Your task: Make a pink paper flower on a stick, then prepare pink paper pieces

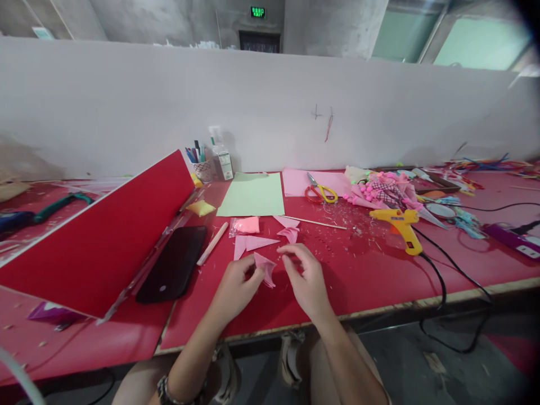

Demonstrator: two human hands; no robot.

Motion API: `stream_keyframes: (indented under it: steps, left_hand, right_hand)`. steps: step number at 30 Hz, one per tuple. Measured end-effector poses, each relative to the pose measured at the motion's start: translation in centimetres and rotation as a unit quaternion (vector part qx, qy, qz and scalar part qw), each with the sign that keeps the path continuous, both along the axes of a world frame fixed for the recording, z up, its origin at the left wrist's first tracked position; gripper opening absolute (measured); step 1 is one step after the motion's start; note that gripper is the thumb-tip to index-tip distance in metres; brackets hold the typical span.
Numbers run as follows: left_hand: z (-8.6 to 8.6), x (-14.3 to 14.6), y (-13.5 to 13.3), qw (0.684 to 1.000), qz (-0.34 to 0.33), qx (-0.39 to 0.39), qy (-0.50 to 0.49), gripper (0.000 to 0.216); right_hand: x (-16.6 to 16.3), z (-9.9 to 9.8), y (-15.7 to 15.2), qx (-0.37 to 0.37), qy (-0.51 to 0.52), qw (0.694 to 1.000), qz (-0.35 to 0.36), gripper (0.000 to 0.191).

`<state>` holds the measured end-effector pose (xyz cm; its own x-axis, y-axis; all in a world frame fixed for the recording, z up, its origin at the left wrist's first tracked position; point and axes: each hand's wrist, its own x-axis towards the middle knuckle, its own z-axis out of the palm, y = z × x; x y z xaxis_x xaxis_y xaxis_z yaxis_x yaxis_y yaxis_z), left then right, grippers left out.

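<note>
Between the thumb and fingers of my left hand (239, 284) is a small piece of folded pink paper (265, 269). My right hand (307, 274) hovers just to its right, thumb and fingers apart, holding nothing. Beyond my hands lie pink paper triangles (258, 243) and another folded pink paper piece (289, 232). Behind them is a small clear bag with pink contents (246, 225). A thin wooden stick (316, 223) lies farther back, and a thicker pale stick (213, 243) rests to the left, beside a black phone (172, 263).
A red board (105, 236) stands tilted at left. Green paper (253, 194), pink sheets (295, 183) and scissors (323, 191) lie at the back. A yellow glue gun (400, 225) with a black cord sits at right, near a pile of pink crafts (383, 188). A bottle (222, 160) stands by the wall.
</note>
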<state>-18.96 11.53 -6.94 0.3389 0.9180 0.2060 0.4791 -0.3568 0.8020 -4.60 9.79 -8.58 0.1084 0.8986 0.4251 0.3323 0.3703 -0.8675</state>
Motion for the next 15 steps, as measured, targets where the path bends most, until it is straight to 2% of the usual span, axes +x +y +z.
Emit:
stream_keyframes:
  steps: [3,5,10,15]
  left_hand:
    - [-0.05,-0.10,0.05,1.000,0.006,0.000,-0.017,0.024]
    - [-0.16,-0.18,0.12,0.999,0.015,0.000,-0.031,0.023]
    - [-0.43,-0.32,0.22,0.997,0.028,-0.041,-0.066,0.023]
    - [-0.41,-0.33,0.14,0.996,0.035,-0.047,-0.074,0.021]
  right_hand:
    - [-0.07,0.18,-0.16,0.022,-0.079,0.994,0.069,0.038]
    - [-0.15,0.20,-0.28,0.014,-0.106,0.989,0.104,0.038]
    - [-0.11,0.22,-0.25,-0.009,-0.108,0.990,0.090,0.017]
    - [0.14,0.49,-0.17,0.004,-0.079,0.993,0.090,0.022]
